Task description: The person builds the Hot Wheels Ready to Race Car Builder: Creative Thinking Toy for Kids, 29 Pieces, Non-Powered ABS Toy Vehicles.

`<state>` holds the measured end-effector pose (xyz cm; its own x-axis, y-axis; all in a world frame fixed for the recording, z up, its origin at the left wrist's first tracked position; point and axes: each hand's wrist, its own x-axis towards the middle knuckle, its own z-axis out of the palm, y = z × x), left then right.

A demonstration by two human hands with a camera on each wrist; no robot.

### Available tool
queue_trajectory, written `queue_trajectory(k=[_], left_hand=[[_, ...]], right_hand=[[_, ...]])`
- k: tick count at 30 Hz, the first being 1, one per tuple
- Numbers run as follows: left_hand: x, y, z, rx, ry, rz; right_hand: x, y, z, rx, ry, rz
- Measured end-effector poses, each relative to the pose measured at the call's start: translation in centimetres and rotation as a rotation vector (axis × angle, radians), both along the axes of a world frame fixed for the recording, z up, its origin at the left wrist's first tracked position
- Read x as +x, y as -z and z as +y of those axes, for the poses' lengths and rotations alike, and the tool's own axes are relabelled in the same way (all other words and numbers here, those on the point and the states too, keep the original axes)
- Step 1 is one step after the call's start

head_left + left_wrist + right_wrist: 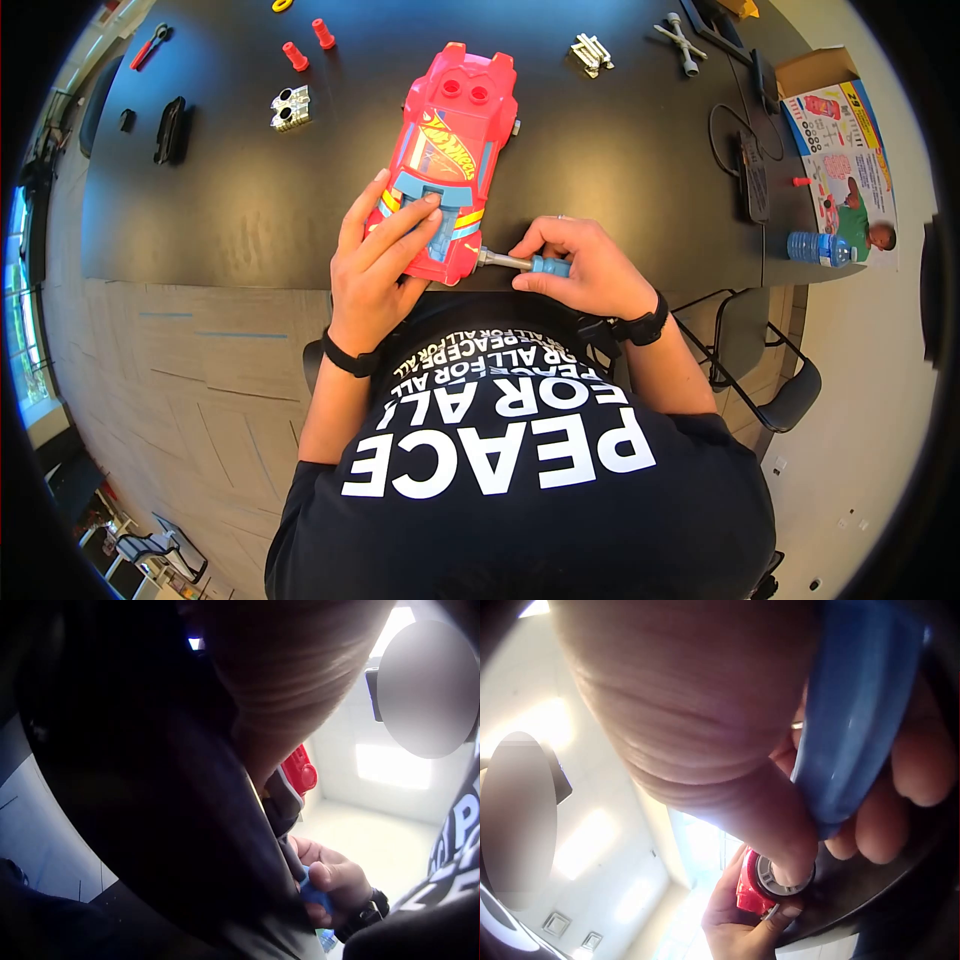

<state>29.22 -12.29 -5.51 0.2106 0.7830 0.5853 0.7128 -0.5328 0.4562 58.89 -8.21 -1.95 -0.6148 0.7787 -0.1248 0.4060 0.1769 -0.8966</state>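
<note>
A red toy car (440, 160) with a Hot Wheels sticker and blue windows lies near the table's front edge. My left hand (380, 245) holds its near end, fingers spread across the roof and thumb at the lower side. My right hand (590, 265) grips the blue handle of a screwdriver (550, 266), whose silver shaft points left at the car's near right corner. In the right wrist view, a grey wheel (769, 874) shows on the car, partly covered by a right fingertip. The left wrist view is mostly dark, with the car's red edge at its middle.
Two red pegs (295, 56), a silver engine-like piece (290, 107) and a black case (170, 130) lie left of the car. Silver pipes (591, 55) and a grey cross-shaped wrench (682, 45) lie far right. A printed box (840, 150) and water bottle (822, 249) stand at the right.
</note>
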Motion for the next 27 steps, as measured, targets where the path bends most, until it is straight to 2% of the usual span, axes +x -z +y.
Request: queue_trajectory(k=[1, 6, 10, 12, 16, 18, 19, 21, 22, 24, 27], left_hand=[[0.0, 0.0, 0.0, -0.005, 0.001, 0.001], [-0.1, -0.1, 0.0, -0.018, 0.001, 0.015], [-0.1, -0.1, 0.1, -0.020, 0.000, 0.011], [0.0, -0.1, 0.0, -0.022, -0.003, 0.011], [0.1, 0.0, 0.0, -0.034, -0.008, -0.011], [0.1, -0.1, 0.1, -0.033, -0.014, -0.012], [0.0, -0.1, 0.1, -0.035, -0.011, -0.012], [0.1, -0.1, 0.0, -0.039, -0.005, -0.014], [0.2, -0.2, 0.0, -0.038, -0.004, -0.013], [0.2, -0.3, 0.0, -0.034, 0.005, -0.005], [0.1, -0.1, 0.1, -0.040, 0.019, 0.015]], right_hand=[[0.1, 0.2, 0.0, 0.000, -0.001, 0.000], [-0.1, -0.1, 0.5, -0.430, 0.017, 0.141], [0.0, 0.1, 1.7, -0.451, -0.045, 0.168], [0.0, -0.9, 2.3, -0.549, -0.065, 0.103], [-0.2, -0.2, 2.6, -0.585, -0.098, 0.128], [-0.4, -0.1, 2.3, -0.099, -0.218, 0.125], [-0.3, -0.1, 2.2, -0.099, -0.214, 0.124], [0.0, -0.2, 1.9, -0.333, -0.201, 0.056], [0.2, -0.1, 1.8, -0.335, -0.196, 0.056], [0.4, 0.0, 2.0, -0.513, -0.176, 0.087], [0.4, -0.2, 2.6, -0.531, -0.211, 0.091]])
